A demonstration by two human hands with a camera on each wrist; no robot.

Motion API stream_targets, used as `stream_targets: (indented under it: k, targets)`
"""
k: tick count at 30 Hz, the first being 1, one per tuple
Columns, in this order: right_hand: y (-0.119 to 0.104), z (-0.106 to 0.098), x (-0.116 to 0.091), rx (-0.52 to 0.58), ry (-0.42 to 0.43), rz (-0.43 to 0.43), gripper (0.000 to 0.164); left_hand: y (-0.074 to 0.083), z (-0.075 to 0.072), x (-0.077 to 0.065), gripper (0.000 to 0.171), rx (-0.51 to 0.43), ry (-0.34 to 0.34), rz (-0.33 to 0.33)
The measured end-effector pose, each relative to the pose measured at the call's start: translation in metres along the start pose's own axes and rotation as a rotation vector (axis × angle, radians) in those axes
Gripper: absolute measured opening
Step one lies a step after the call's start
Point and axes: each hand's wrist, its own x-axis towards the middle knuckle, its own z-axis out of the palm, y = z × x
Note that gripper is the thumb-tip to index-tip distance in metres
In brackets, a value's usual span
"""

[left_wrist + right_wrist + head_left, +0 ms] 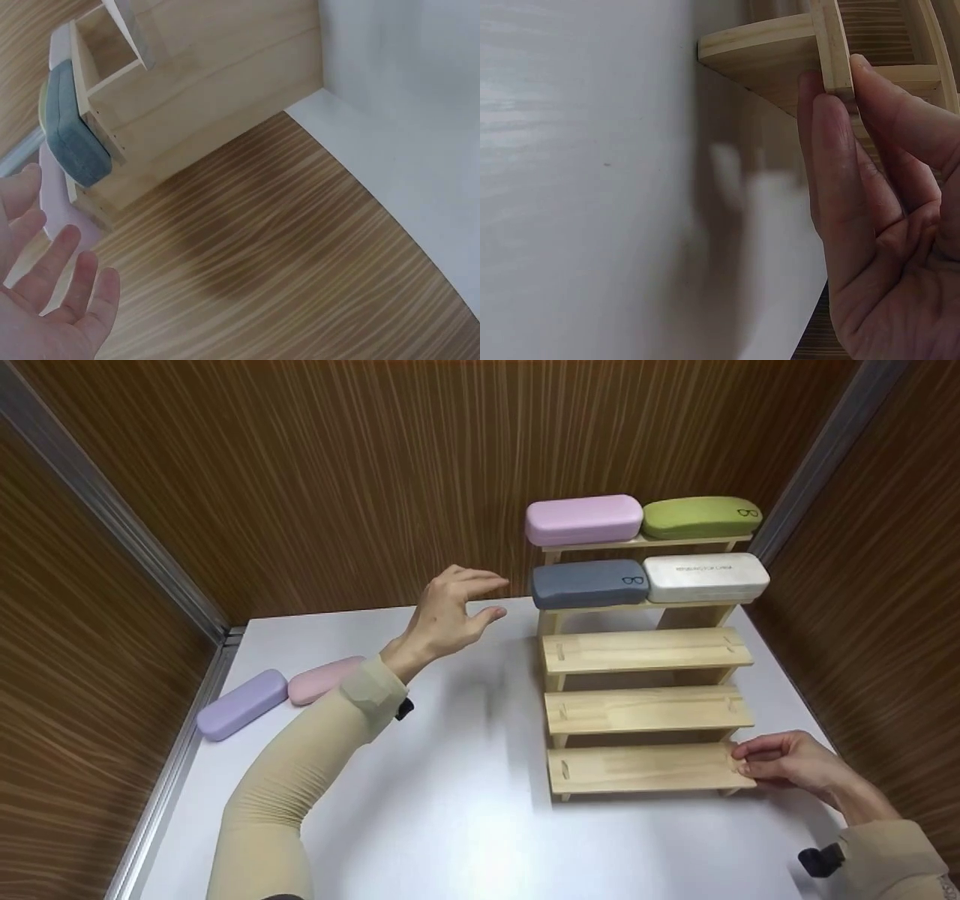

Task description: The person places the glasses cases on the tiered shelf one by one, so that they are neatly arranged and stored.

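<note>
Steadying the stepped pale-wood display rack point(645, 709) w/ right hand point(784, 765), fingers pinching its lowest step's right end at 4 o'clock. Left hand point(450, 615) hangs empty, fingers relaxed, just beside dark grey oblong glasses case point(589, 583) on 2nd tier. Best keep rack braced; lilac case point(241, 704) & pink case point(322, 679) lie at 9 o'clock on white table point(450, 810).

A: Walls?
B: Dark striped wood-grain panels point(315, 472) on 3 sides, w/ metal corner strips point(112, 517).
A: Surface?
B: White table point(450, 780), matte, soft even light, faint shadows.
</note>
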Motion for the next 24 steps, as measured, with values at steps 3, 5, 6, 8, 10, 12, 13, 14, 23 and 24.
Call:
stream_targets:
  k: [3, 5, 6, 8, 10, 12, 13, 14, 23, 24]
  targets:
    - [0.0, 0.0, 0.0, -0.004, 0.002, 0.002, 0.031, -0.004, -0.003, -0.005, 0.037, -0.007, -0.001, -0.016]
    - [-0.001, 0.0, 0.0, -0.006, 0.001, 0.002, 0.031, -0.006, -0.005, -0.009, 0.038, -0.013, 0.001, -0.031]
    - [-0.001, 0.0, 0.0, -0.005, 0.0, -0.001, 0.031, -0.008, -0.005, -0.011, 0.038, -0.013, 0.003, -0.038]
    - [-0.001, 0.0, 0.0, -0.003, -0.004, -0.006, 0.032, -0.012, -0.007, -0.015, 0.038, -0.01, 0.006, -0.051]
    - [-0.001, 0.0, 0.0, 0.003, -0.012, -0.016, 0.032, -0.016, -0.008, -0.019, 0.038, -0.01, 0.011, -0.064]
    - [0.0, 0.0, 0.0, 0.005, -0.017, -0.023, 0.033, -0.02, -0.01, -0.024, 0.038, -0.007, 0.013, -0.076]
    - [0.0, 0.0, 0.0, 0.006, -0.019, -0.026, 0.033, -0.021, -0.012, -0.026, 0.038, -0.006, 0.015, -0.081]
    - [0.0, 0.0, 0.0, 0.007, -0.02, -0.027, 0.033, -0.023, -0.013, -0.028, 0.037, -0.006, 0.016, -0.088]
    - [-0.001, 0.001, -0.001, 0.012, -0.012, -0.014, 0.033, -0.04, -0.025, -0.047, 0.038, 0.003, 0.038, -0.155]
    - [-0.001, 0.001, -0.001, 0.013, -0.011, -0.013, 0.034, -0.042, -0.026, -0.049, 0.038, 0.004, 0.041, -0.164]
